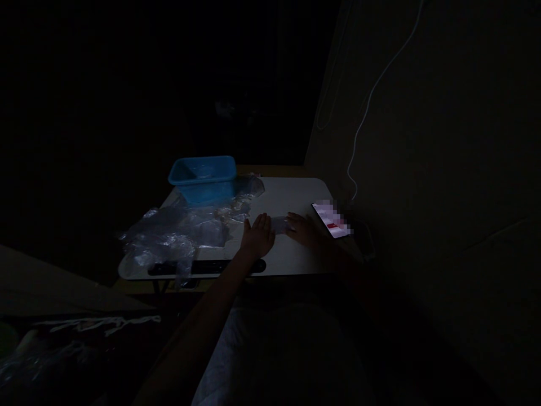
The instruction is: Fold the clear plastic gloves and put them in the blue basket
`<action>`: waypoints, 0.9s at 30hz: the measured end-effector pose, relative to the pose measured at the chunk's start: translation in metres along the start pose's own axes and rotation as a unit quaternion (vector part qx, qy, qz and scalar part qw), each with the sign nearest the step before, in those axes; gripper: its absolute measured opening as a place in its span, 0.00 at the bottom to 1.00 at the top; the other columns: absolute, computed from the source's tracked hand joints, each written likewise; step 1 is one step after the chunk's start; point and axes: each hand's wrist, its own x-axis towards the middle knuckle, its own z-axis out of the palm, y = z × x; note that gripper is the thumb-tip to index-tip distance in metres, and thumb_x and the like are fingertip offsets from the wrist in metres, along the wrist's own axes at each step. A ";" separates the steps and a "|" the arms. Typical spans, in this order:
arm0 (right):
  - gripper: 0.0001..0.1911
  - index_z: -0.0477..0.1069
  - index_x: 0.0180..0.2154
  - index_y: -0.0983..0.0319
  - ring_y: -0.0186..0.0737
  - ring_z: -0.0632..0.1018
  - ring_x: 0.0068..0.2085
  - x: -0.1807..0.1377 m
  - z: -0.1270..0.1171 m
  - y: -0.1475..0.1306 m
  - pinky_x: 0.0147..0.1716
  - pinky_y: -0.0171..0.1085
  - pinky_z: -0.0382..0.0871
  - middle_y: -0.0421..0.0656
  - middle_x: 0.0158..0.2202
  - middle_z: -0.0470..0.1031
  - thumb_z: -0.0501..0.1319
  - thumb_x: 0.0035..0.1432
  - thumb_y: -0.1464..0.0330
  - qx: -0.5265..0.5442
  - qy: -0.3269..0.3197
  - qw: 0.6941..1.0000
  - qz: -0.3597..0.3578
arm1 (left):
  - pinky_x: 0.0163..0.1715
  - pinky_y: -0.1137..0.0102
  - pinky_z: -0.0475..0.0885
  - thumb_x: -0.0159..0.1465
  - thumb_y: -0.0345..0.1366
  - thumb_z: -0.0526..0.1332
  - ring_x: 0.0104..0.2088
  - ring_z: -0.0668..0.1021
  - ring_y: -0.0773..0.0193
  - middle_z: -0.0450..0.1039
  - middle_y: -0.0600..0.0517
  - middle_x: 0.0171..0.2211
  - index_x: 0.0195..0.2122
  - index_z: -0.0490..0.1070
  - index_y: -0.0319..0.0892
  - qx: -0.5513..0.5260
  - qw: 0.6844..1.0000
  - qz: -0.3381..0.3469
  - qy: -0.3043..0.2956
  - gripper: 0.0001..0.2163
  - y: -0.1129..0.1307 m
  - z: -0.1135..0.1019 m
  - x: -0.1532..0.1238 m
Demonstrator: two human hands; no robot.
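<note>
A small clear plastic sheet (279, 225) is laid on the white table (291, 192), between the hands. The left hand (258, 237) is held flat at its left edge, fingers extended and released. Its right end is touched by the right hand (301, 228); whether it is pinched there cannot be told. Crumpled clear plastic (169, 231) is heaped by 1 blue basin (207, 189).

This looks like a very dim room in a home, though the darkness leaves that unsure. A small, round-cornered tabletop (291, 192) stands by a plain wall (443, 141) with a loose white cable (369, 101), and holds a lit phone (329, 217), a blue plastic tub (207, 193) and crumpled clear plastic (164, 231).
</note>
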 end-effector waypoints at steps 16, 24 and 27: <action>0.18 0.75 0.37 0.71 0.38 0.75 0.35 0.076 -0.024 0.003 0.37 0.33 0.66 0.47 0.33 0.78 0.61 0.49 0.63 0.164 -0.205 0.963 0.058 | 0.57 0.48 0.46 0.64 0.39 0.37 0.62 0.52 0.57 0.47 0.43 0.63 0.61 0.49 0.35 0.003 1.000 0.005 0.012 0.25 0.000 0.000 -0.002; 0.14 0.77 0.31 0.66 0.37 0.75 0.33 0.079 -0.034 0.010 0.34 0.31 0.67 0.43 0.28 0.78 0.61 0.48 0.62 0.127 -0.252 0.959 0.030 | 0.57 0.48 0.46 0.65 0.39 0.37 0.62 0.51 0.57 0.46 0.43 0.63 0.61 0.48 0.35 -0.005 1.000 0.005 0.010 0.25 0.000 -0.001 -0.003; 0.13 0.77 0.31 0.63 0.36 0.75 0.33 0.072 -0.027 0.012 0.34 0.31 0.67 0.40 0.29 0.78 0.59 0.50 0.62 0.072 -0.113 0.991 -0.001 | 0.57 0.48 0.47 0.65 0.40 0.37 0.62 0.52 0.56 0.47 0.43 0.63 0.61 0.48 0.36 -0.004 1.000 0.008 0.016 0.25 0.000 0.001 -0.002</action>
